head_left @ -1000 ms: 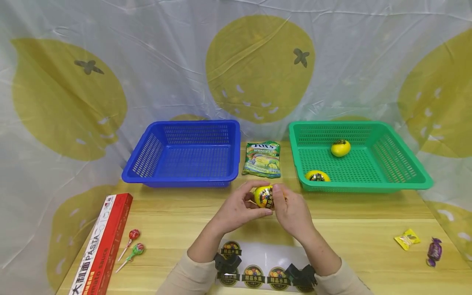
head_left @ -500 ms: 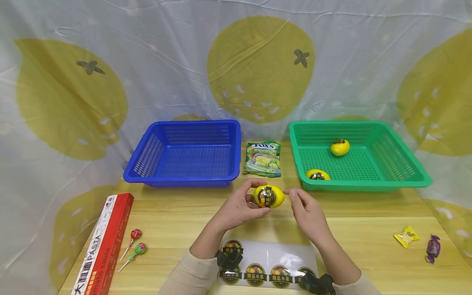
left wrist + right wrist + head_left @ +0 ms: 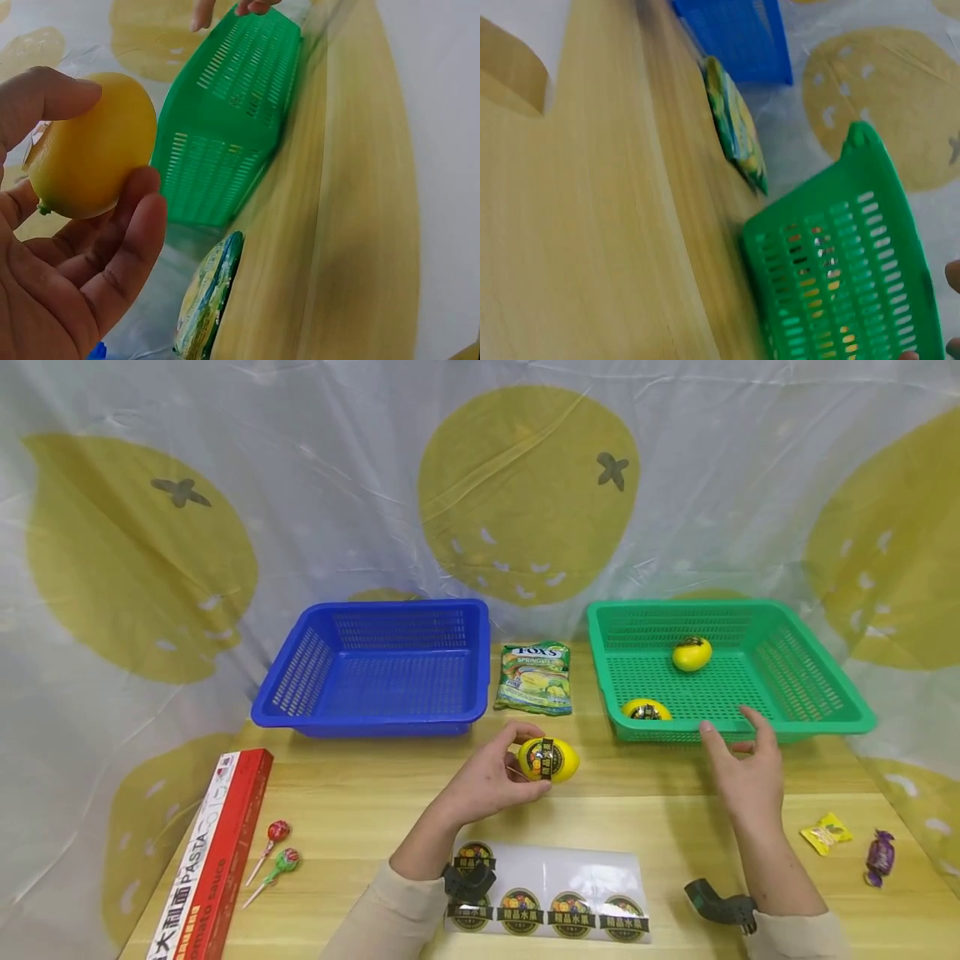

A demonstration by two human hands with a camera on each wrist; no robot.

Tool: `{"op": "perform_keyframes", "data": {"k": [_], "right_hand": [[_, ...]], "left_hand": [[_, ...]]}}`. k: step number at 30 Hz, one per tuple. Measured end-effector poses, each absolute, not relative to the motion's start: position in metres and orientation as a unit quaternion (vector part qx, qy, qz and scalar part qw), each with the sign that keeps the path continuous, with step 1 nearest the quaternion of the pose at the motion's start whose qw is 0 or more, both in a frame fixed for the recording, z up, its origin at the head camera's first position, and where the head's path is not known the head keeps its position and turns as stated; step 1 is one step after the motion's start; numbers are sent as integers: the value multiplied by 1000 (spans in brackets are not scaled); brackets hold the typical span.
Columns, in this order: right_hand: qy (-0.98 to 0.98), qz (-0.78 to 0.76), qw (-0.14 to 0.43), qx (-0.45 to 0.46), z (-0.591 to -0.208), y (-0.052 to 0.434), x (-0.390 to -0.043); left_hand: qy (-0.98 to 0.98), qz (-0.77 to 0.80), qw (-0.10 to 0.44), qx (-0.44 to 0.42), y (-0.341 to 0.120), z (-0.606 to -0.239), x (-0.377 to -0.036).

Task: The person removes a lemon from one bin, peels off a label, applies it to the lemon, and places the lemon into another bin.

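My left hand (image 3: 487, 781) grips a yellow lemon (image 3: 567, 762) above the middle of the table, its round black-and-gold fruit sticker (image 3: 547, 760) facing up in the head view. Thumb and fingers wrap the lemon (image 3: 109, 142) in the left wrist view, where its plain side and green stem end show. My right hand (image 3: 750, 777) holds nothing; its loosely spread fingers are at the front rim of the green basket (image 3: 817, 727). Inside the basket are two stickered lemons, one toward the back (image 3: 692, 655) and one at the front left (image 3: 645, 710).
A sticker sheet (image 3: 588, 864) lies before me. At the back stand a blue basket (image 3: 367, 727) and a FOX'S candy bag (image 3: 533, 681). Two lollipops (image 3: 287, 860) and a pasta box (image 3: 213, 852) lie left; a yellow candy (image 3: 827, 834) and a purple candy (image 3: 881, 858) lie right.
My right hand has let go of the lemon and moved right to the green basket's front rim. The left hand keeps holding the lemon in nearly the same place.
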State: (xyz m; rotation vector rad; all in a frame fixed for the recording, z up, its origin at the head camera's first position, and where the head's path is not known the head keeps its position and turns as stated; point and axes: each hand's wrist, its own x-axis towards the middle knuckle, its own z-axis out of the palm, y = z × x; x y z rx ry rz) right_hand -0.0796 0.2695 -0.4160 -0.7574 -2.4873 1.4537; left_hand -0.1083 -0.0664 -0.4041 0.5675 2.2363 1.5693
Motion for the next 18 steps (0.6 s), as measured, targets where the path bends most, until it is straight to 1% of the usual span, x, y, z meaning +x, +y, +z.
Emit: {"op": "perform_keyframes", "data": {"k": [4, 9, 13, 18], "right_hand": [[-818, 501, 55, -277, -420, 279, -84], [-803, 519, 42, -290, -425, 282, -87], [-797, 524, 48, -297, -425, 284, -87], [-805, 517, 62, -286, -427, 284, -89]], "left_hand": [[799, 542, 164, 201, -63, -405, -109], [802, 540, 156, 203, -50, -401, -114], [797, 540, 133, 234, -24, -385, -132], [817, 500, 81, 274, 16, -365, -163]]}}
